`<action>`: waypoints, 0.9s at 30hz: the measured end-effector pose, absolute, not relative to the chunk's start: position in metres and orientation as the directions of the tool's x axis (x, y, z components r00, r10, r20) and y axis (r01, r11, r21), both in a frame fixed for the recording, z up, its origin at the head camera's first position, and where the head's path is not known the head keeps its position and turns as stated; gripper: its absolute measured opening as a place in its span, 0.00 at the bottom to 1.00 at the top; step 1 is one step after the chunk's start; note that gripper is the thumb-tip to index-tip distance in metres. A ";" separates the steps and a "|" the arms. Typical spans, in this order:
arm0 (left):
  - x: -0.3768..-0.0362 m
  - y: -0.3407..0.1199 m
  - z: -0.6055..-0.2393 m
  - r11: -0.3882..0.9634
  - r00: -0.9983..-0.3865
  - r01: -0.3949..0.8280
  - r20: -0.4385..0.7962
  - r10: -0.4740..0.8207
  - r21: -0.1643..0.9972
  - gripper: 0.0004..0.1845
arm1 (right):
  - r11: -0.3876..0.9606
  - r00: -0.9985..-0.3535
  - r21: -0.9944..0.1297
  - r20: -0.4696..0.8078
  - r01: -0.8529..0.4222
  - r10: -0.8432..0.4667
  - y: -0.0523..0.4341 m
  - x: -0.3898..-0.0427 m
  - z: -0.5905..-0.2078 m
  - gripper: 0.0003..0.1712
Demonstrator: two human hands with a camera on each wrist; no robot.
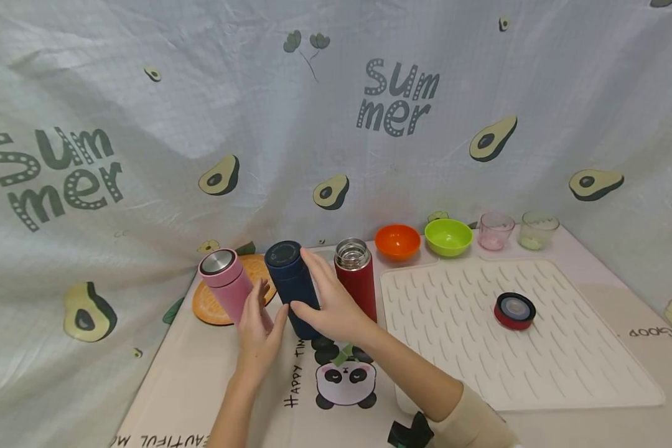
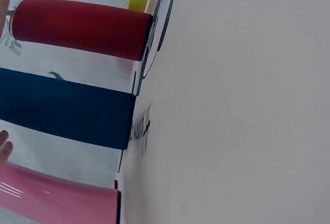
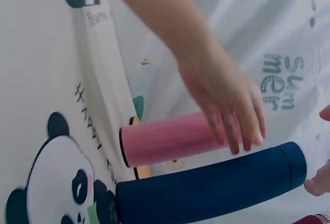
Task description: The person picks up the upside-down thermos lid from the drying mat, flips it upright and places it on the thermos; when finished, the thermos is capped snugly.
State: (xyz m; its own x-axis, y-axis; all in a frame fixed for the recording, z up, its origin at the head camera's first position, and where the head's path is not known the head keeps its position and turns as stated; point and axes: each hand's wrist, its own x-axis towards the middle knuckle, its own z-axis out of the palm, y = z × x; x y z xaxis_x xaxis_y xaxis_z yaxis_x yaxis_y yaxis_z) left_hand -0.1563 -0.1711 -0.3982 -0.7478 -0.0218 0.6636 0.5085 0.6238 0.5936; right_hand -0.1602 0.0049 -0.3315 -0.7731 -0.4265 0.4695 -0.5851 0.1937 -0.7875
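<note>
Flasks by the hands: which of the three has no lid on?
The red flask, rightmost of the three: its steel mouth is open. The pink flask and the navy flask are both capped. A red lid lies apart on the white ridged mat.

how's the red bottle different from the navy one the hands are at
The red bottle stands uncapped, steel mouth showing; the navy bottle has its dark lid on. The right hand touches the navy bottle; the red bottle stands untouched. Both are upright, slim and similar in height.
</note>
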 end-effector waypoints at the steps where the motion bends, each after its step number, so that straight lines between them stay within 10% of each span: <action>1: -0.153 -0.171 -0.396 0.634 -0.743 0.506 0.669 -0.024 0.585 0.37 | 0.192 -0.765 -0.779 0.480 -0.597 -0.430 0.009 -0.157 -0.332 0.43; 12: -0.126 -0.158 -0.392 0.721 -0.725 0.525 0.682 0.101 0.452 0.35 | 0.183 -0.724 -0.712 0.604 -0.678 -0.333 0.074 -0.130 -0.349 0.36; 20: -0.114 -0.129 -0.392 0.713 -0.777 0.550 0.580 0.245 0.435 0.34 | 0.401 -0.772 -0.666 0.598 -0.629 -0.218 0.136 -0.129 -0.367 0.37; 27: -0.111 -0.113 -0.395 0.665 -0.689 0.674 0.596 0.412 0.321 0.34 | 0.592 -0.768 -0.578 0.630 -0.562 -0.114 0.204 -0.136 -0.375 0.35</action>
State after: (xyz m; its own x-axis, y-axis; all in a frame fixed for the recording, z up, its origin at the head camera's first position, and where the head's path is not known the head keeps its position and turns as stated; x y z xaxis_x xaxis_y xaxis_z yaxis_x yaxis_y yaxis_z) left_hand -0.1108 -0.1134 -0.3945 -0.6893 0.4116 0.5961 0.6744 0.6651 0.3206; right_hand -0.1364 0.2036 -0.3750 -0.7680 -0.1142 0.6303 -0.5622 0.5917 -0.5778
